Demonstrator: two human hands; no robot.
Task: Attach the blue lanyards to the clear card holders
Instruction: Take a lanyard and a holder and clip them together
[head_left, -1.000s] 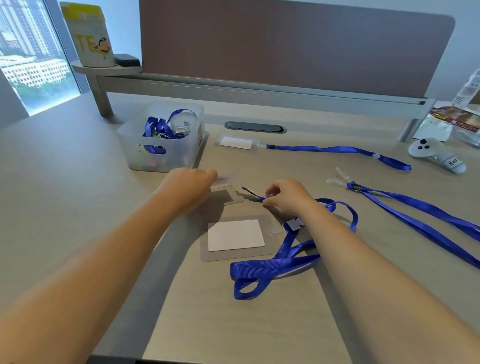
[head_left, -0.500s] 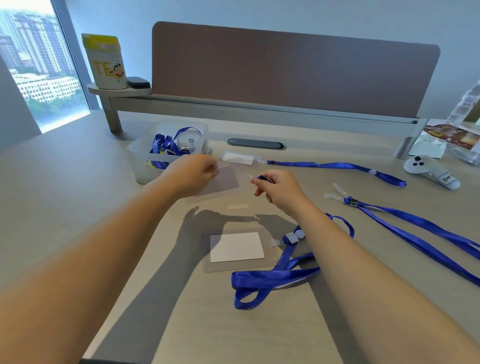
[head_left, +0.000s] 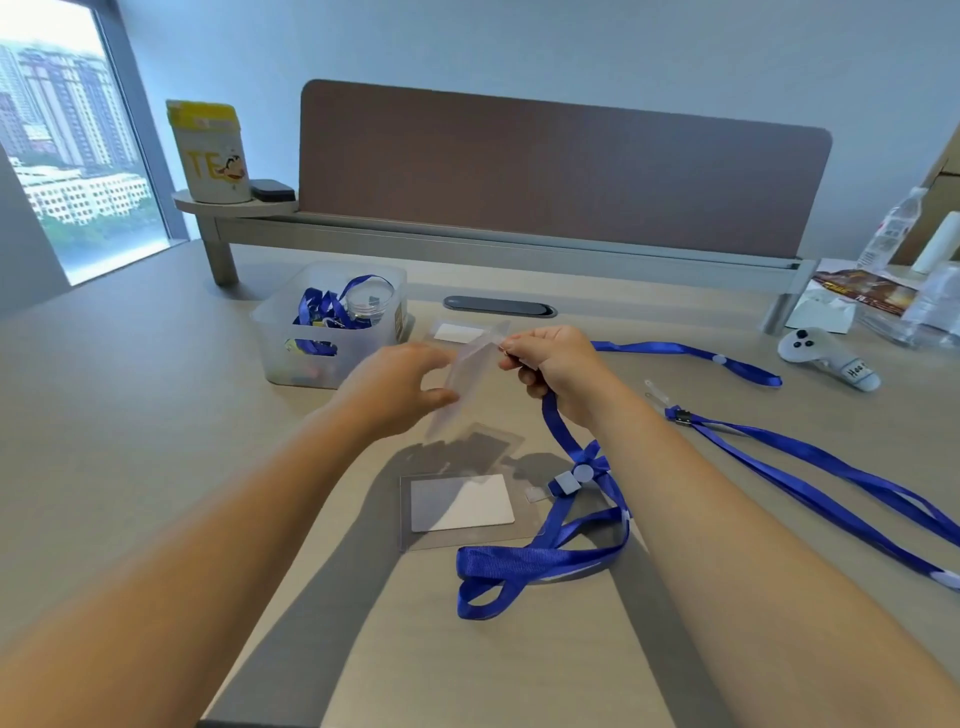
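Note:
My left hand (head_left: 400, 382) holds a clear card holder (head_left: 465, 371) lifted above the desk, tilted on edge. My right hand (head_left: 553, 364) pinches the clip end of a blue lanyard (head_left: 561, 535) against the holder's top edge; the strap hangs down and loops on the desk. Another clear card holder with a white card (head_left: 460, 506) lies flat below my hands. A third holder (head_left: 457, 332) with a lanyard (head_left: 691, 356) attached lies behind them. A loose blue lanyard (head_left: 831, 473) stretches at the right.
A clear plastic bin (head_left: 332, 332) with more lanyards and a small jar stands at the left back. A white controller (head_left: 826, 356), water bottles and packets sit at the far right. A raised shelf with a yellow-white canister (head_left: 213, 153) and a divider panel runs along the back.
Both hands rose from the desk with the clear holder and the lanyard clip. The holder turned on edge and the two hands came together. The view tilted upward.

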